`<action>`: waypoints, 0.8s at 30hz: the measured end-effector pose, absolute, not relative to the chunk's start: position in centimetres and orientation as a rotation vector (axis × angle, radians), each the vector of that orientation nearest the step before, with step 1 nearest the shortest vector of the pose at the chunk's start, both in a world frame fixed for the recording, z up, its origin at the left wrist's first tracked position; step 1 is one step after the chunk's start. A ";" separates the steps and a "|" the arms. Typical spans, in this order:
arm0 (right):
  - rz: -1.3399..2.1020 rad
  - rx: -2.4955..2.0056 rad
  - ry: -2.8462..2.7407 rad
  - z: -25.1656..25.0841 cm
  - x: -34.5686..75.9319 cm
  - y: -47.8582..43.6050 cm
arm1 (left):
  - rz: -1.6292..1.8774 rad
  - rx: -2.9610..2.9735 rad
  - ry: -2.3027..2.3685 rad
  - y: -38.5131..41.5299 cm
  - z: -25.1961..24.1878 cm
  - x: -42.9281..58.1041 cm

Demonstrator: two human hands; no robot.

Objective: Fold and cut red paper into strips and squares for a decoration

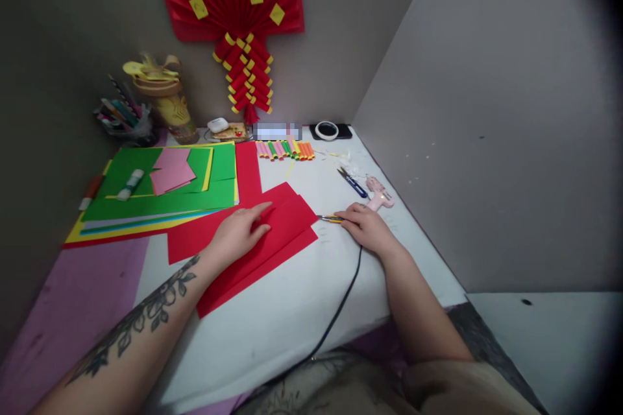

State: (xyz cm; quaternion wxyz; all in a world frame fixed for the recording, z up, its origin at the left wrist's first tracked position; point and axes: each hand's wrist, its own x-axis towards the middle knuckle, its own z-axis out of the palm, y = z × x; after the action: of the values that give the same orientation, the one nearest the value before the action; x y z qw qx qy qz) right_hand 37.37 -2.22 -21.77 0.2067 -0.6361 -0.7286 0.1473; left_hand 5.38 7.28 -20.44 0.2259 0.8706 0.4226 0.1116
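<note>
Left hand point(239, 233) flat on red paper point(272, 233), right hand point(366, 228) on a small yellow tool point(331, 218) beside it.

The left hand lies open, palm down, fingers spread across the folded red paper in the middle of the white table point(302, 311). The right hand rests just off the paper's right corner, its fingers curled over the near end of the yellow tool, whose tip points at the paper; whether it grips or only touches the tool cannot be told. A black cable point(341, 311) runs from under the right wrist toward the person. Behind the right hand lie blue scissors point(354, 184) and a pink glue gun point(378, 194). Left of the red paper sits a stack of coloured sheets point(165, 194), green on top, with a glue stick point(130, 183) on it. Farther back is a row of paper rolls point(285, 150).
</note>
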 end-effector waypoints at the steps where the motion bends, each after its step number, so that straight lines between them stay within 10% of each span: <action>1: 0.416 -1.774 -2.033 -21.7 37.3 -2.2 | 0.320 2.375 1.184 7.4 -20.5 5.4; 24: 0.295 -1.709 -2.080 -21.9 35.2 -1.7 | 0.534 2.216 1.163 7.9 -21.7 5.2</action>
State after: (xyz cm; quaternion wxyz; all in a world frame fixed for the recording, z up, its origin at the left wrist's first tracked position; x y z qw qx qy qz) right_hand 35.20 -1.71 -21.93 0.2149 -0.6164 -0.7501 0.1062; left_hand 5.20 7.88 -21.75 0.2874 0.8295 0.4353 0.1998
